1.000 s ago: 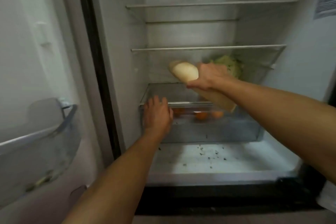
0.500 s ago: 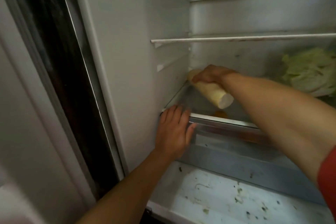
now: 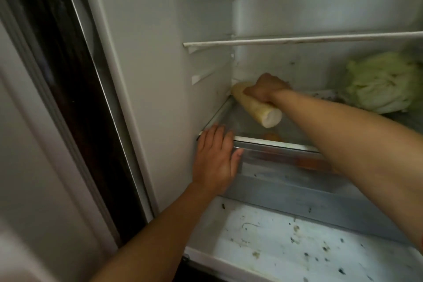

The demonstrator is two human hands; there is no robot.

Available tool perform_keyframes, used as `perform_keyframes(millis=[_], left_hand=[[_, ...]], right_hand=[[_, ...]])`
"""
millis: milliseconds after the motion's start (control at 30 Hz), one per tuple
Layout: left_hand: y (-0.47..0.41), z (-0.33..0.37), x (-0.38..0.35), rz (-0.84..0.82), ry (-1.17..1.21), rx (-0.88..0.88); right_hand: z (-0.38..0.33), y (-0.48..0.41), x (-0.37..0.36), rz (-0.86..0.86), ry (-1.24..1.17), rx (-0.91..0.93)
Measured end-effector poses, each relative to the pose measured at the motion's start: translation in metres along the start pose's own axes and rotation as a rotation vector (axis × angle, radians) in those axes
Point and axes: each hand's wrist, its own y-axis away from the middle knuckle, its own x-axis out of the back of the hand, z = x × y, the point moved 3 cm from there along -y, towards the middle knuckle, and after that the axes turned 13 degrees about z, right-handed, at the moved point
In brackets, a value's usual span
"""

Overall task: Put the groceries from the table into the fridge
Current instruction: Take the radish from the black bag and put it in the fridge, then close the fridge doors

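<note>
My right hand grips a long pale white radish and holds it deep in the open fridge, low over the glass shelf above the drawer, near the back left corner. The radish's cut end faces me. My left hand lies flat with fingers spread against the front left corner of that shelf and the clear drawer. A pale green cabbage sits on the same shelf at the right. Orange items show through the glass inside the drawer.
A white-edged shelf runs across just above my right hand. The fridge floor below the drawer is white and speckled with dirt. The fridge's left wall and dark door seal stand close on the left.
My right hand pushed the radish deeper toward the shelf's back left corner and lower. The view moved closer to the fridge. My left hand stayed at the drawer's corner.
</note>
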Motion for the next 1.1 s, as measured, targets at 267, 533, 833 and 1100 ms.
perform_keyframes(millis=[267, 533, 833, 1100], left_hand=[[0.002, 0.009, 0.028, -0.236, -0.071, 0.017], [0.074, 0.058, 0.132, -0.35, 0.134, -0.038], [0.117, 0.067, 0.239, -0.298, 0.221, -0.062], [0.2, 0.027, 0.341, -0.204, 0.345, 0.007]], right_hand=[[0.023, 0.113, 0.052, 0.217, 0.147, -0.05], [0.041, 0.273, 0.076, 0.312, 0.131, -0.179], [0.026, 0.389, 0.089, 0.361, 0.067, -0.134], [-0.016, 0.484, 0.06, 0.264, -0.005, -0.003]])
